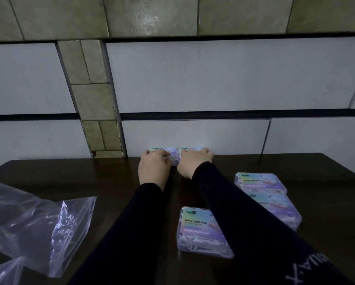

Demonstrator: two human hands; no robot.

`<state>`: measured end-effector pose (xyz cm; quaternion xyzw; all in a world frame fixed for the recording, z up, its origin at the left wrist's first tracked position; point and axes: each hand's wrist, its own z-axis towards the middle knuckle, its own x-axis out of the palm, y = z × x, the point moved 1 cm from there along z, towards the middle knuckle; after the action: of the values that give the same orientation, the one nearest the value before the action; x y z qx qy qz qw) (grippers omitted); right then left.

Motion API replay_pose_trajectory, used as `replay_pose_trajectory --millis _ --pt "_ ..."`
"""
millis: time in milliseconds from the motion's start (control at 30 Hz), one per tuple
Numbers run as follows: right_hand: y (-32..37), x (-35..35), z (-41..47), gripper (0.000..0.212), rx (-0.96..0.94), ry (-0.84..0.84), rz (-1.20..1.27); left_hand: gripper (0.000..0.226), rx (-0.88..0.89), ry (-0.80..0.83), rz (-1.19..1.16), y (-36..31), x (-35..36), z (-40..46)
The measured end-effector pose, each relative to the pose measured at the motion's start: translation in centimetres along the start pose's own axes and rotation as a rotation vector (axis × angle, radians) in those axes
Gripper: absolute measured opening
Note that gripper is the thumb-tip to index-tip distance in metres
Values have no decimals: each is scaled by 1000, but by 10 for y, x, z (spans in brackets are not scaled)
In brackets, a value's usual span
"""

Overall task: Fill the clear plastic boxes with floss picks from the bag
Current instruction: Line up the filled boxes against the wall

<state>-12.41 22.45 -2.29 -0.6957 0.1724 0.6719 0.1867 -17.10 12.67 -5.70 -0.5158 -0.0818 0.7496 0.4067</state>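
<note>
Boxes of floss picks sit side by side at the table's far edge against the wall: the left hand [152,164] grips the left box [168,151], the right hand [193,161] the right box [188,150] (fingers curled over each). Three more filled boxes [203,231] lie nearer on the dark table [110,173], right of the sleeves, with the crumpled clear bag [34,221] well apart at left.

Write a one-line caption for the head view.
Both hands, left and right, rest on two floss-pick boxes at the wall; three more boxes and the bag lie nearer.

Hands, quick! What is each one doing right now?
Left hand: fingers curled on the left floss pick box by the wall.
Right hand: fingers curled on the right floss pick box beside it.
</note>
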Motion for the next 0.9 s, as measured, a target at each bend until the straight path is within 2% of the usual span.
replay_pose_trajectory --millis 167,300,533,667,800,900 --pt "0 0 5 46 -5 4 -21 24 6 18 12 -1 0 -1" --pt "-10 -3 -8 53 -51 35 101 30 78 -9 95 -4 -4 -7" --pt "-55 -7 -56 34 -22 -195 330 19 135 -23 -118 -33 -17 -25" --pt "-94 -12 -88 30 62 -331 410 17 331 19 -124 -76 -27 -53" --pt "-126 -2 -113 27 123 -429 456 16 603 176 -18 -107 -24 -83" --pt "-137 9 -128 24 157 -442 519 19 713 294 25 -122 -17 -104"
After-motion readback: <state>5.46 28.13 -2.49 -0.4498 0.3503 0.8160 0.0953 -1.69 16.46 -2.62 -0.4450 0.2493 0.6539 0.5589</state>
